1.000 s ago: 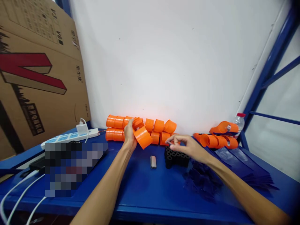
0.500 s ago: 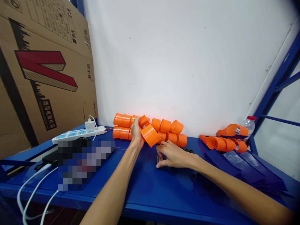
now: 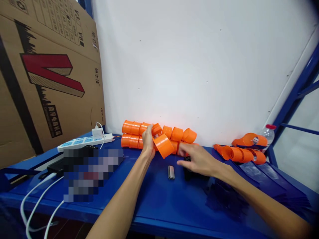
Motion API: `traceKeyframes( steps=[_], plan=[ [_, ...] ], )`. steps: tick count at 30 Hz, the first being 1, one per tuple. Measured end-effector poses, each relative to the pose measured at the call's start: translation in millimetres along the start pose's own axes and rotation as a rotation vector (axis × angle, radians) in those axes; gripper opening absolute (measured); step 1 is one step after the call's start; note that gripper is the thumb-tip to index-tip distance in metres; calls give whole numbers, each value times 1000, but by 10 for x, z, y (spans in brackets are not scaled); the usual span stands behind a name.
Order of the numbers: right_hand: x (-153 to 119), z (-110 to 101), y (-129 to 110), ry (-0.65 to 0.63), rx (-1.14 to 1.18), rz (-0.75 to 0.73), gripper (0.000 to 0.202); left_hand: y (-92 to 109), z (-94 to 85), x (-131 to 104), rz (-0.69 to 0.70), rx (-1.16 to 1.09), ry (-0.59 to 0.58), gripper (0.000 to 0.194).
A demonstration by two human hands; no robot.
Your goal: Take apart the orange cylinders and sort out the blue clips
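Note:
My left hand (image 3: pixel 149 142) is wrapped round an orange plastic piece (image 3: pixel 163 146) with a round, ring-like end, which tilts toward the right. Behind it, orange rings (image 3: pixel 131 140) lie stacked in two rows against the wall. My right hand (image 3: pixel 195 158) is over some black parts (image 3: pixel 188 173), thumb and fingers apart, with nothing visible between them. A small grey metallic block (image 3: pixel 171 172) rests on the blue table (image 3: pixel 152 199), between my two forearms.
More orange pieces (image 3: pixel 236 154) and dark blue sheets (image 3: pixel 260 179) lie at the right, near a red-capped bottle (image 3: pixel 268 134). On the left are a power strip (image 3: pixel 84 141), white cables (image 3: pixel 32 199), a blurred-out item and a large cardboard box (image 3: pixel 54 109).
My right hand has let go of the small grey block on the table and moved right to the black parts, its fingers opening. My left hand still holds the orange piece.

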State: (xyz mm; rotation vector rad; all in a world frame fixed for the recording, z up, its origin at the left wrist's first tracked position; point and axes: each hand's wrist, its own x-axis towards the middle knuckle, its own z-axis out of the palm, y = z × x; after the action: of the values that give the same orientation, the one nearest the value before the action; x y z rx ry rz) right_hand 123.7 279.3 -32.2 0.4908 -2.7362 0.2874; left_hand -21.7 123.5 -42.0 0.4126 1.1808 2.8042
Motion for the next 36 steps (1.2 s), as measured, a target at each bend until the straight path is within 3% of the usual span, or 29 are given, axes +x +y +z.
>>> traceKeyframes(
  steps=[1,3,5,7,10,13,16,20,23,26,36],
  plan=[
    [-38,-30,-12,118,-9,-31,21,-10,16,-24,24,30,21,25],
    [-97,-42,-62,275,-88,-160,46,-40,46,-80,57,122,18,29],
    [-126,-22,-111,282,-212,-297,68,-74,77,-135,62,220,-68,36],
    [-135,-30,-100,258,-315,-350,70,-91,111,-176,7,263,-173,45],
    [-172,-190,118,362,-374,-221,65,-74,164,-206,-142,256,-268,61],
    [-273,-452,570,482,-426,125,64,-38,204,-223,-93,365,-266,55],
    [-376,-614,1090,334,-453,389,60,-16,221,-234,-20,471,-272,42],
    [-431,-538,1513,64,-250,451,58,-7,222,-218,90,650,-314,28],
    [-398,-367,1552,-26,-180,417,43,-21,223,-201,149,833,-411,17],
    [-333,-210,1500,-28,-172,399,34,-52,222,-206,139,939,-485,15],
    [-232,-15,1502,-114,-208,389,61,-66,267,-243,152,1103,-493,15]
  ],
)
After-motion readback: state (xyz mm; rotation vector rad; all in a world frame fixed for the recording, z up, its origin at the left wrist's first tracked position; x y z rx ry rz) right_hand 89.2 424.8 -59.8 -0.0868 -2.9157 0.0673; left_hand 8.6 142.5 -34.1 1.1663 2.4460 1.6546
